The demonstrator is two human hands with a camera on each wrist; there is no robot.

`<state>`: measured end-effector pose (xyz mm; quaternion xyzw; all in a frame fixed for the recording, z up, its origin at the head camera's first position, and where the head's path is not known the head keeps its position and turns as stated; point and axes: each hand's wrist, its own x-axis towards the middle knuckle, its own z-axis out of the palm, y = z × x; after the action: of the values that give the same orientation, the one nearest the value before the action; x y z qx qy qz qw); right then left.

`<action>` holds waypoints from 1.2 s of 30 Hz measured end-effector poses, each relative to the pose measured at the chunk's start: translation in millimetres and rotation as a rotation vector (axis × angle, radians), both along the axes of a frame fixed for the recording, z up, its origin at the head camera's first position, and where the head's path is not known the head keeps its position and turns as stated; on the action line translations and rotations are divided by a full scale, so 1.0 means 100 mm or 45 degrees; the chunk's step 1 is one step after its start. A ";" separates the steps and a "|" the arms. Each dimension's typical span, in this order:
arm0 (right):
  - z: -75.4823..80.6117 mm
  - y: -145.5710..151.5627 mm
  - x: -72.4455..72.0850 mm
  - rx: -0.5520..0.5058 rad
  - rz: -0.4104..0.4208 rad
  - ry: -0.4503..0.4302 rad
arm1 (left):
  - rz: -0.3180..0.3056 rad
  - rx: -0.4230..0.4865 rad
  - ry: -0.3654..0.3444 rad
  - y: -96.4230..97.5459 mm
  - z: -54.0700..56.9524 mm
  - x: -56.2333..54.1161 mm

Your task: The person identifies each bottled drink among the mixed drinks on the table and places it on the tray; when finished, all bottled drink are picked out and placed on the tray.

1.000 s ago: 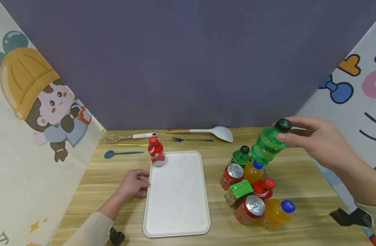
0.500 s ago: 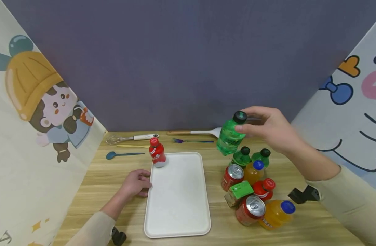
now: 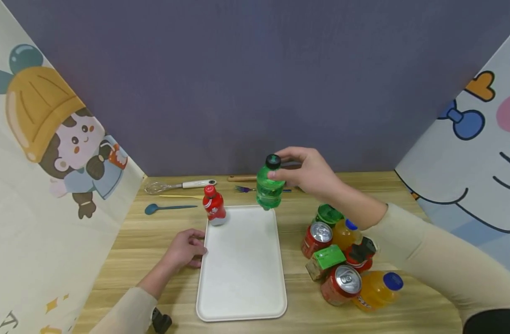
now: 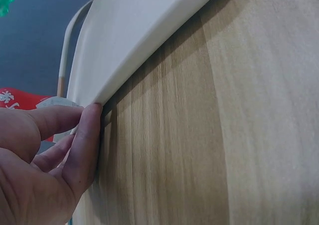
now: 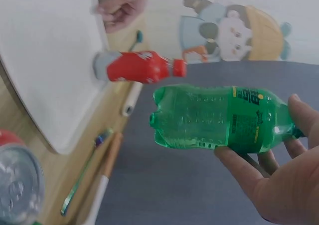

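The right hand [image 3: 307, 171], gripping a green soda bottle [image 3: 269, 190], is nearing the white tray [image 3: 240, 269], the left hand [image 3: 185, 249] pinching its left edge.

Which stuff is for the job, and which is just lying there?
Probably for the job:
green soda bottle, held by the right hand
white tray, touched by the left hand
red bottle on the tray
perhaps grouped cans, bottles, green-topped box

Seemingly lying about:
whisk
blue spoon
yellow utensil
rainbow fork
wooden-handled utensil
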<state>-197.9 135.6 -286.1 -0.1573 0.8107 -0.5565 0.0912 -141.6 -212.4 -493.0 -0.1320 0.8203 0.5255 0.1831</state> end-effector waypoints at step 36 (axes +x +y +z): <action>-1.01 -1.07 -0.46 0.198 -0.086 -0.140 | 0.012 0.027 0.011 0.00 -0.02 -0.03</action>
<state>-244.1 28.6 -387.0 -0.0914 0.8501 -0.5025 0.1287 -145.0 -212.0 -495.5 -0.1317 0.8149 0.5356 0.1782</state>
